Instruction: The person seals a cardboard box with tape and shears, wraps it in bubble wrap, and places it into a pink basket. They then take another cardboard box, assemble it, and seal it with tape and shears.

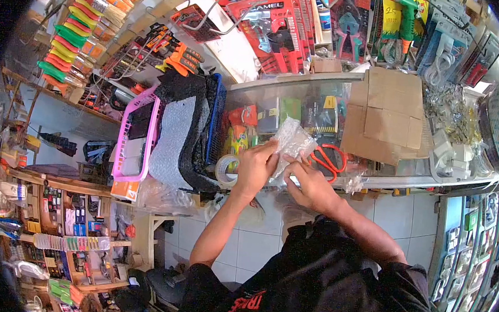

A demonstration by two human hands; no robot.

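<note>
A packet wrapped in clear bubble wrap (293, 141) is held between both hands over the front edge of the glass counter. My left hand (255, 167) grips its left side with fingers bent round it. My right hand (310, 185) has its fingers curled at the lower right of the wrap. Red-handled scissors (329, 161) lie on the counter just right of the packet, close to my right hand. Left of my left hand, a roll of tape (225, 169) rests at the counter edge.
A pink basket (147, 142) and a sheet of bubble wrap (171, 141) are on the left. Flattened cardboard (386, 117) lies on the glass counter (319, 86) at right. Carded tools hang behind, and stocked shelves stand at both sides.
</note>
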